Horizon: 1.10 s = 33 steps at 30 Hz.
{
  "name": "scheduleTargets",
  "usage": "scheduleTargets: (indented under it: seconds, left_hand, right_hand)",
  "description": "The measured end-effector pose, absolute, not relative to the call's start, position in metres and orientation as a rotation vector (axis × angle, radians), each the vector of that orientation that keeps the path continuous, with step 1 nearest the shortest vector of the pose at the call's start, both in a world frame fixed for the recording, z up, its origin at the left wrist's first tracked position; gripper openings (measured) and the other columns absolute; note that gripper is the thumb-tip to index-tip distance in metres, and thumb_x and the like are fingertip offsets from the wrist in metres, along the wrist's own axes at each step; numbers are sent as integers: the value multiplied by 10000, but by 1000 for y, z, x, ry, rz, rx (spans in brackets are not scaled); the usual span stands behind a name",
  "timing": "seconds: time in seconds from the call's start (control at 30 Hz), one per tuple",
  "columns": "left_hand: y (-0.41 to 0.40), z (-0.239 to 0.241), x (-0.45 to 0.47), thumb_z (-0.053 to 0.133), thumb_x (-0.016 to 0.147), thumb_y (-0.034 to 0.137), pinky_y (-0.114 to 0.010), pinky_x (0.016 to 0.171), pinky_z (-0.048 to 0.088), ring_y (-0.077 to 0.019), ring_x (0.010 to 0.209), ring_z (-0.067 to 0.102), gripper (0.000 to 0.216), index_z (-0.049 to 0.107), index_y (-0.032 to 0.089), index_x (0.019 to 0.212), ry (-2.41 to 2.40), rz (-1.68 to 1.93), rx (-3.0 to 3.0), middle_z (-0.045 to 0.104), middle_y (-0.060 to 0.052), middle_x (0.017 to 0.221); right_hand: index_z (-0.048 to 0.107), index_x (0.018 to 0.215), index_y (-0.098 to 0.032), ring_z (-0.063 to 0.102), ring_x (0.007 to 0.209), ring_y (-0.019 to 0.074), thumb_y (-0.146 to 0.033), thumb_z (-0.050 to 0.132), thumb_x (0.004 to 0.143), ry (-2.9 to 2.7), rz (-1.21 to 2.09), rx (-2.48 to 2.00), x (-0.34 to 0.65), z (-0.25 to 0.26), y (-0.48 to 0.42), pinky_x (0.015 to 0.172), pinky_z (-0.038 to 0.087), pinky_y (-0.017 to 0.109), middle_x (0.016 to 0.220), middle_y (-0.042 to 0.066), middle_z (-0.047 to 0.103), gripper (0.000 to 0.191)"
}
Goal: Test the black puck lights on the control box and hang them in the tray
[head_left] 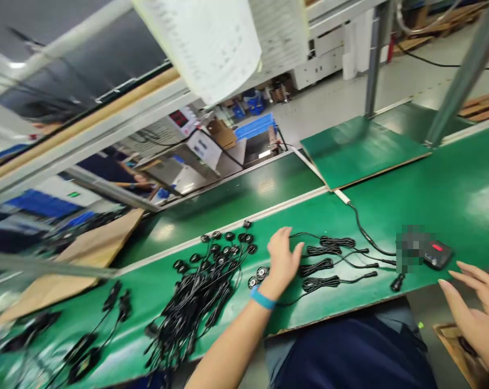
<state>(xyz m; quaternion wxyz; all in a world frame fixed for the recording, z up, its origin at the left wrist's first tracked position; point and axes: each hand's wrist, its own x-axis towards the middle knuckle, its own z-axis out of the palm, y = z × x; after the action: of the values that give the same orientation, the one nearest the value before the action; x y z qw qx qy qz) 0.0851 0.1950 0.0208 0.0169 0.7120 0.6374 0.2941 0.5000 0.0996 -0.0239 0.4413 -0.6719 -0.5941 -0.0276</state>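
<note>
My left hand [282, 259], with a blue band at the wrist, is over the green bench. Its thumb stands apart from the fingers, and the fingertips are partly hidden. Beneath and beside it lie round black heads [262, 272] of cables. Just to its right, several tied black cable bundles [321, 283] lie in rows, their plug ends pointing right. My right hand [479, 310] hovers off the bench's front edge, fingers spread, holding nothing. Nearest to it is a small black box [437, 254] with a red light; a blurred patch hides part of what joins it.
A large heap of black cables [195, 297] with round heads covers the bench [276, 221] left of centre. More black cables [82, 346] lie at far left. A raised green board [361, 148] and a cardboard sheet [82, 254] flank the back. Papers [215, 48] hang overhead.
</note>
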Motion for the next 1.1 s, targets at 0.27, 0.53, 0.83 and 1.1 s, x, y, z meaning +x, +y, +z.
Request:
scheduleTargets:
  seconds: [0.27, 0.53, 0.83, 1.1]
  left_hand:
    - [228, 6, 8, 615, 741, 615, -518, 907, 558, -380, 1013, 700, 491, 670, 219, 1026, 2167, 392, 1936, 745, -120, 1001]
    - [235, 2, 7, 657, 671, 658, -416, 693, 556, -313, 771, 700, 443, 692, 262, 864, 2219, 413, 1806, 731, -30, 766]
    - [224, 4, 13, 659, 746, 566, -391, 877, 548, -254, 878, 682, 528, 716, 154, 1071, 2100, 560, 1870, 746, -104, 963]
    - [222, -12, 1, 716, 790, 493, -376, 879, 539, -212, 859, 651, 509, 694, 136, 1152, 2039, 664, 1861, 725, -97, 1001]
  right_hand:
    - [656, 1169, -230, 494, 1358, 362, -445, 619, 947, -1520, -34, -1743, 504, -36, 100, 1094, 438, 602, 1487, 171, 510, 311]
    - [635, 1277, -209, 382, 1443, 393, -437, 603, 976, -1638, 18, -1813, 499, -37, 96, 1118, 381, 629, 1592, 196, 370, 379]
    - [623, 1326, -256, 435, 1421, 374, -478, 592, 967, -1662, -16, -1829, 505, -43, 97, 1130, 370, 587, 1593, 141, 407, 422]
    - [625, 1302, -231, 361, 1480, 388, -569, 511, 991, -1683, 3, -1810, 506, -40, 100, 1156, 312, 583, 1591, 158, 415, 474]
